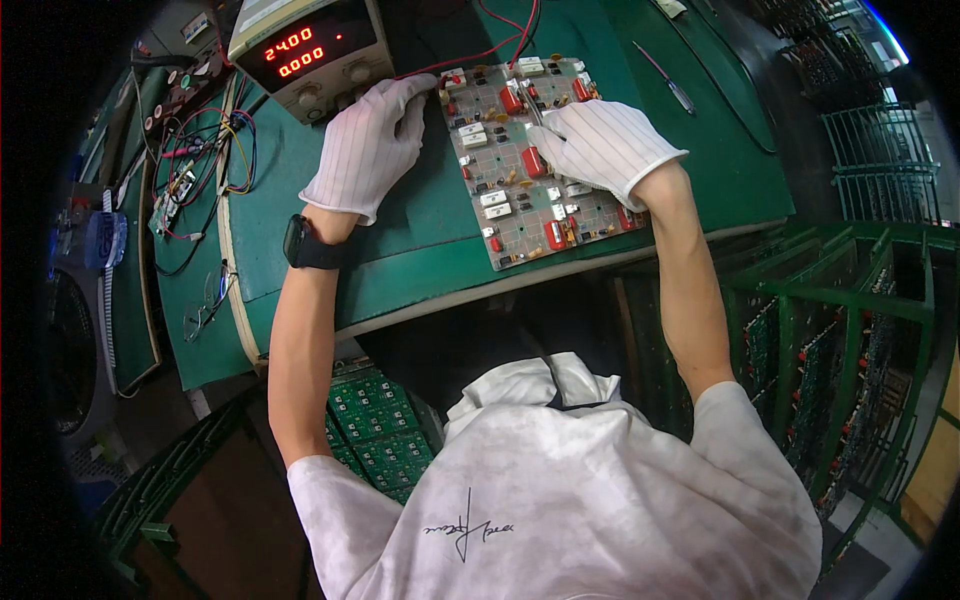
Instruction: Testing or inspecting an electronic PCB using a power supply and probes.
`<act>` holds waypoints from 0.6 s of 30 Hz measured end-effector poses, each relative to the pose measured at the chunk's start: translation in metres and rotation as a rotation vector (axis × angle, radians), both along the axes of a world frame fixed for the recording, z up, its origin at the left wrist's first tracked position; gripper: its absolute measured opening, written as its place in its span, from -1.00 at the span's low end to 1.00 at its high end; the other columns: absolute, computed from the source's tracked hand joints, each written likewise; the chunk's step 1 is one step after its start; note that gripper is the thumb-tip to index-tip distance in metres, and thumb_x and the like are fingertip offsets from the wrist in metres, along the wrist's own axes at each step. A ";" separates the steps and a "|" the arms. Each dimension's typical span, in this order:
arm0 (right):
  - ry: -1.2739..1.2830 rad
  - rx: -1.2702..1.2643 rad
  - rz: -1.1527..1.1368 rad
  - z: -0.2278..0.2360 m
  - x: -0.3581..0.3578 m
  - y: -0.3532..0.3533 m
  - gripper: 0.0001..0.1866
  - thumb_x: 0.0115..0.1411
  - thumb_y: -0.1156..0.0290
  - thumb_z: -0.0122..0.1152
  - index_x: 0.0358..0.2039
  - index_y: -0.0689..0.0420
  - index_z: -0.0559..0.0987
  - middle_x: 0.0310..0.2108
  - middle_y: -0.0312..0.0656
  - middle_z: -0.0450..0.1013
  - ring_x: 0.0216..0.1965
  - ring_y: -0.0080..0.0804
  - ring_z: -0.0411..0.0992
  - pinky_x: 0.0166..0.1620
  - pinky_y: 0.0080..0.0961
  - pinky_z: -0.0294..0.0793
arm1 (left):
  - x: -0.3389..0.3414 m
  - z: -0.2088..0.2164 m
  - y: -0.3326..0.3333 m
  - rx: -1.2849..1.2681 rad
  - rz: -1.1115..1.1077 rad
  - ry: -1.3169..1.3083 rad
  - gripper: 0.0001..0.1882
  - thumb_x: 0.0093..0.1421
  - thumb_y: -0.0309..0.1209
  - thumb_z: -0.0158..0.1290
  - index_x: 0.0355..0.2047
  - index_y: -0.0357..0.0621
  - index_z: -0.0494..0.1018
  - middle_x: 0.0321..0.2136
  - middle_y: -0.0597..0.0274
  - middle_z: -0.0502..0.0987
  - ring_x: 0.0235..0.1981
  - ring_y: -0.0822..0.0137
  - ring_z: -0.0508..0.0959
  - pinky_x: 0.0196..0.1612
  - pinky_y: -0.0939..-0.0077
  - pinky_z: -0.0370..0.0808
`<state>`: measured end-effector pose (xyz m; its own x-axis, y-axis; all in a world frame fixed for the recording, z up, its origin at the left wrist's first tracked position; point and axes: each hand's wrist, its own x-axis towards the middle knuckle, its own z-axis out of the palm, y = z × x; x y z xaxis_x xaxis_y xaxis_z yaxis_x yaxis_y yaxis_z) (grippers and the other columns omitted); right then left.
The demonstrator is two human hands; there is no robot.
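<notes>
Nearest the camera is the operator's white short-sleeved T-shirt (600,480), below the bench's front edge. The flat grey circuit panel with red and white block components (512,185) lies on the green-topped workbench (400,250), slightly turned. The white-gloved left hand (370,145) has its fingers bent together at the panel's upper left corner, near a thin red lead (521,42); whether they grip anything cannot be told. The white-gloved right hand (600,140) lies over the panel, fingers seemingly closed on a slim grey metallic tool (533,108). The step in hand appears to be work at the upper components; the next move calls for a steady panel and a controlled tip. The panel's near side sits close to the front edge; the beige box-shaped power supply (315,65) limits leftward travel; rightward there is open room up to the slender screwdriver (665,78).
</notes>
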<state>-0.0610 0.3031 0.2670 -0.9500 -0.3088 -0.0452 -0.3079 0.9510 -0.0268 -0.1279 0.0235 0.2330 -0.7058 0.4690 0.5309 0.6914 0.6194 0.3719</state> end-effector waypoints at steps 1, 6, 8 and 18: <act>0.005 0.002 0.025 -0.001 -0.001 0.001 -0.54 0.42 -0.02 -0.01 -0.24 0.10 0.65 -0.25 -0.03 0.63 -0.20 -0.07 0.61 -0.05 -0.24 0.62 | 0.001 0.001 0.000 -0.001 0.000 0.000 -0.72 0.34 -0.45 0.08 0.04 -0.08 0.58 -0.12 -0.02 0.65 -0.16 -0.04 0.66 -0.12 0.25 0.61; 0.088 -0.057 0.099 -0.016 -0.001 0.014 -0.58 0.41 0.01 0.02 -0.23 0.09 0.65 -0.26 -0.05 0.63 -0.20 -0.07 0.61 -0.04 -0.26 0.61 | 0.002 0.004 0.006 0.080 0.005 0.009 -0.75 0.34 -0.33 0.14 -0.01 0.00 0.61 -0.24 0.05 0.65 -0.25 0.00 0.66 -0.21 0.26 0.60; 0.124 -0.092 0.136 -0.017 -0.002 0.014 -0.61 0.39 0.03 0.07 -0.22 0.09 0.65 -0.25 -0.07 0.63 -0.20 -0.09 0.61 -0.05 -0.27 0.62 | 0.001 0.005 0.006 0.076 0.005 -0.040 -0.71 0.34 -0.28 0.18 0.02 -0.04 0.61 -0.20 0.05 0.66 -0.26 0.08 0.66 -0.20 0.33 0.59; 0.089 -0.138 -0.002 0.000 0.014 -0.001 -0.60 0.40 0.04 0.06 -0.22 0.10 0.67 -0.28 -0.07 0.63 -0.22 -0.16 0.63 -0.09 -0.32 0.63 | -0.007 -0.004 0.010 0.128 0.019 -0.097 -0.69 0.29 -0.26 0.26 -0.07 -0.21 0.65 -0.23 0.03 0.68 -0.30 0.19 0.66 -0.17 0.45 0.57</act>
<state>-0.0473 0.3024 0.2668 -0.9490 -0.3046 0.0814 -0.3131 0.9408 -0.1299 -0.1352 0.0337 0.2292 -0.7650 0.3881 0.5139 0.6367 0.5757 0.5130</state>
